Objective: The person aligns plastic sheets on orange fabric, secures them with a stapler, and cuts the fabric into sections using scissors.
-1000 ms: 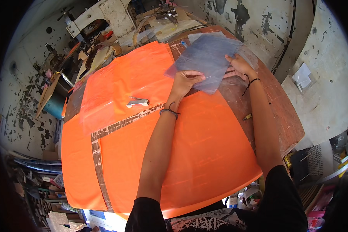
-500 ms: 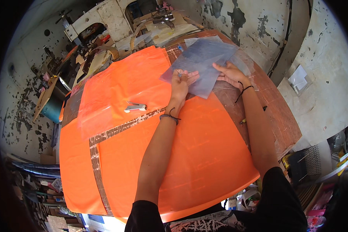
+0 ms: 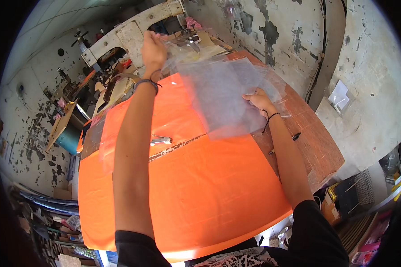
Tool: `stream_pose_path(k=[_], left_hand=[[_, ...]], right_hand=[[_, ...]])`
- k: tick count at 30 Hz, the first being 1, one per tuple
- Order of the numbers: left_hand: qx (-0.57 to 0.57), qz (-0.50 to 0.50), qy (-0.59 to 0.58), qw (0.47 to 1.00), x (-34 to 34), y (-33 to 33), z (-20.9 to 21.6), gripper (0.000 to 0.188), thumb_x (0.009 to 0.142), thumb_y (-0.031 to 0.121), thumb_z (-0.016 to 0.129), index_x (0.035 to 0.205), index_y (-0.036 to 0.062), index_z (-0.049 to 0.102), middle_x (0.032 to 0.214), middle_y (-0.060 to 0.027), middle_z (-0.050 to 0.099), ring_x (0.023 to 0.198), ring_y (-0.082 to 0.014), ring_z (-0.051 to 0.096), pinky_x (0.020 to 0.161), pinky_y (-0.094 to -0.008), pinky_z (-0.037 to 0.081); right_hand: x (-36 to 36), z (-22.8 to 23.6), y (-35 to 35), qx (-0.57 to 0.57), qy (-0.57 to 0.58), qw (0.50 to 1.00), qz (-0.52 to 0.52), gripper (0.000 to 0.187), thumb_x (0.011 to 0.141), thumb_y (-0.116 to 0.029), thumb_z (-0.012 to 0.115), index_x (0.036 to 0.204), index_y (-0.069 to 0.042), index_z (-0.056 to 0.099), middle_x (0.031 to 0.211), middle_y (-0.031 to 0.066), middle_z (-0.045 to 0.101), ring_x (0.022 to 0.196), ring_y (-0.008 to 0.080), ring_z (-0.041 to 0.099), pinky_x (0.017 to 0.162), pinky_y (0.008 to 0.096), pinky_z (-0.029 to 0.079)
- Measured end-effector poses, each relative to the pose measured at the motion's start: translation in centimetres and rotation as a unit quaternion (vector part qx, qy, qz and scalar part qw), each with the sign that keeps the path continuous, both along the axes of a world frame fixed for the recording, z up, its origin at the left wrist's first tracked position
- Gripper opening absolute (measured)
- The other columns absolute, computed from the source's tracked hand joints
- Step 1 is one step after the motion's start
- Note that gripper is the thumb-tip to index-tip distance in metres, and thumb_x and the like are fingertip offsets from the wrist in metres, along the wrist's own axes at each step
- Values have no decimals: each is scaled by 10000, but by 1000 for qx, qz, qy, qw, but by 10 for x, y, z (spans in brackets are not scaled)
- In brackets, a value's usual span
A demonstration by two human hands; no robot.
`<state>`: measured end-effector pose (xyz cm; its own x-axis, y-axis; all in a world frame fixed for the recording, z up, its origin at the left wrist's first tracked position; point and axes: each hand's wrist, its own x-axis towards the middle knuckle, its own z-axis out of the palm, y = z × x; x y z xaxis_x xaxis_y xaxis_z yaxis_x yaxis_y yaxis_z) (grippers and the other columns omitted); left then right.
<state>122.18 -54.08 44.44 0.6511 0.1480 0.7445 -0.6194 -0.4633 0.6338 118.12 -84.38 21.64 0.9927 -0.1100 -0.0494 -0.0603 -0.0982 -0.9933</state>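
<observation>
Up by the far edge of the table (image 3: pixel 318 147), your clear sheets (image 3: pixel 218 98) sit off right of your raised left hand (image 3: pixel 154 50), kinda curled but can't tell if it's gripping, and closest to your right hand (image 3: pixel 258 99), loosely pinching their right side.

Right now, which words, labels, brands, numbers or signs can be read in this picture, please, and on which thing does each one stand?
No text can be read.
Black fabric shirt at the lower edge: pale, jagged print, partly cut off; I cannot make out words.
White flat paper on the right wall: too small to tell if anything is written.
Translucent grey plastic sheets at the right hand: no lettering visible.
</observation>
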Motion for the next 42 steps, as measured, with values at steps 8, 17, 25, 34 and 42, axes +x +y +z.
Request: stream_pose_path(k=[8,17,25,34,42], left_hand=[[70,191,-80,976,-44,97,128,145,950,193,435,1052,96,469,991,-20,704,684,-170,692,624,-293,522],[205,133,-129,961,-182,102,123,180,999,208,399,1073,45,420,1077,-89,666,820,-182,686,596,-271,526],[499,47,-149,852,-333,24,-63,149,780,16,581,921,61,570,1016,-95,653,704,-163,646,537,-252,505],[381,-82,16,921,-467,-68,-186,125,760,146,652,860,77,622,806,-35,635,827,-174,647,655,-278,506],[251,-63,71,963,-477,-75,-214,109,728,182,688,829,166,651,721,16,611,804,-156,647,576,-265,433]], right_hand=[[-7,0,18,-126,-34,990,-59,501,772,-212,713,1104,96,498,1060,246,610,974,318,609,811,387,474],[-20,28,47,-185,-11,974,-133,388,883,-229,576,1040,125,552,1001,280,627,980,397,610,834,409,476],[-46,112,-24,-273,-24,962,2,448,898,-407,538,1017,20,606,917,101,640,701,167,609,548,308,515],[-243,253,9,-292,-314,903,13,397,922,-369,487,1100,-38,614,819,-8,608,611,75,513,589,222,451],[-400,115,-5,-317,160,906,232,438,940,-382,512,920,34,648,691,101,656,621,111,644,530,255,502]])
